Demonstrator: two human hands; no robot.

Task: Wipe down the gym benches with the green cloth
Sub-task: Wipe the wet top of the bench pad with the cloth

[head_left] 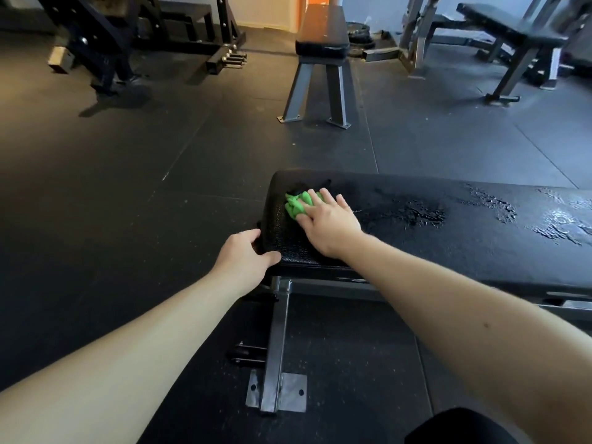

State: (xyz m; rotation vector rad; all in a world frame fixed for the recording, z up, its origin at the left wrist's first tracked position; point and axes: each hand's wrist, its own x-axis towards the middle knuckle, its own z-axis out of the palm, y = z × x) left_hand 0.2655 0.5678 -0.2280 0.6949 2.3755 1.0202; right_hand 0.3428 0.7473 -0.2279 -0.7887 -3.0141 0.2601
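A black padded gym bench [448, 248] runs across the lower right, its top wet in patches toward the right. The bunched green cloth [296, 205] lies near the bench's left end. My right hand [330, 224] lies on the cloth, fingers spread over it and pressing it onto the pad. My left hand [245, 257] grips the near left corner of the bench, thumb on top and fingers curled round the end.
A second flat bench [322, 36] stands straight ahead on grey legs. An incline bench [512, 30] sits at the back right, with a black rack [105, 43] at the back left. Dark rubber floor lies between them. The near bench's steel foot [277, 389] is below my arms.
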